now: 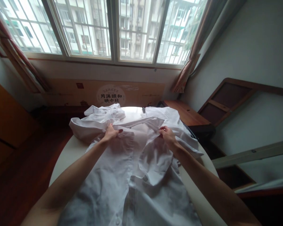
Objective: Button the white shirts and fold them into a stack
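Note:
A white button-up shirt [103, 169] lies spread over a round white table [63, 157], its front parted down the middle and its lower part running toward me. At the far end, my left hand [112, 132] pinches the cloth near the collar on the left side. My right hand [168, 135] grips the shirt near the other end of the collar, fingers pressed together. Between the two hands the collar band stretches across, slightly raised. One sleeve bunches at the far left, the other spreads at the right.
Beyond the table stands a long cardboard box [136, 91] with printed characters, under a barred window [113, 34]. To the right are a brown wooden desk [188, 114] and a wooden frame [226, 100] by the wall. Dark cables [191, 131] hang at the table's right edge.

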{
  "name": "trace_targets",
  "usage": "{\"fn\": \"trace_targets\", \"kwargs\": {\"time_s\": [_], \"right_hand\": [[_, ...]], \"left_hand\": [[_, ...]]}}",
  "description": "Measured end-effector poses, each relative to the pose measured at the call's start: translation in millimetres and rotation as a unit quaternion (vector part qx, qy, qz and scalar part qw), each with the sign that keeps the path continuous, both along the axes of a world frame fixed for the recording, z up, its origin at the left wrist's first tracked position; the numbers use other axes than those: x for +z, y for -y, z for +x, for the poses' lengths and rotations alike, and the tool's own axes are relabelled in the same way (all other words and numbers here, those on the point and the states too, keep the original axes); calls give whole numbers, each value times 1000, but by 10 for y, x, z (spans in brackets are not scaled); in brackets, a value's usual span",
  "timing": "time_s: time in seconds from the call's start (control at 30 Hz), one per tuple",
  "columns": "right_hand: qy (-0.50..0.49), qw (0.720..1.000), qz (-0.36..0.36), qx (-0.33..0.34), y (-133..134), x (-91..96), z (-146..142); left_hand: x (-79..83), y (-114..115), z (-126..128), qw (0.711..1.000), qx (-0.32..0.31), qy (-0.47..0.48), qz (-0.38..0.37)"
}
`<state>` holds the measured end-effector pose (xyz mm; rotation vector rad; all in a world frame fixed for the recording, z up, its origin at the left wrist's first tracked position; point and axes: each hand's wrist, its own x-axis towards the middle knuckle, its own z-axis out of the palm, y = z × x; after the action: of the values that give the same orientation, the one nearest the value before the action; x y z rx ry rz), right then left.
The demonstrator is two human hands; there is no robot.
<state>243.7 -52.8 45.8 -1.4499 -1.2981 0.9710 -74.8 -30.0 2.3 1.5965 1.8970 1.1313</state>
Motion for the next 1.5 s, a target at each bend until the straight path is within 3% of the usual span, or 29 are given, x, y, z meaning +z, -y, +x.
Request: {"fn": "trace_targets", "kwargs": {"time_s": [0.1,0.27,0.4,0.5,0.57,0.63,0.77,0.9,1.0,1.13,1.2,1.33,1.5], "right_hand": [[-17,998,30,-51,-69,3,23],[-60,989,113,-75,-185,75,112],[-38,988,140,51,-219,247,190],[-26,980,29,193,-265,383,251],[-16,968,-56,243,-324,424,284],[-25,973,-90,212,-394,418,311],[-98,988,-79,84,-488,352,372],[-109,986,-108,61,-478,347,408],[-22,994,-94,43,-467,375,408],[164,986,24,-13,-482,409,412],[199,978,61,-17,-494,420,402],[136,989,30,-40,-591,427,274],[101,982,-31,-156,-1009,492,-125]], "left_hand": [[-5,45,36,999,17,29,-18],[240,166,64,995,73,11,66],[437,133,-14,985,72,-49,150],[535,60,-108,979,36,-82,186],[593,19,-177,980,29,-77,179],[649,-5,-251,983,42,-64,167],[723,-10,-391,983,60,-34,167],[709,-18,-470,988,56,23,143],[678,-46,-515,991,48,40,117],[673,-52,-592,991,57,3,118],[681,-49,-607,988,80,-22,132],[719,-163,-505,983,120,20,134],[914,-580,-91,962,142,232,41]]}}
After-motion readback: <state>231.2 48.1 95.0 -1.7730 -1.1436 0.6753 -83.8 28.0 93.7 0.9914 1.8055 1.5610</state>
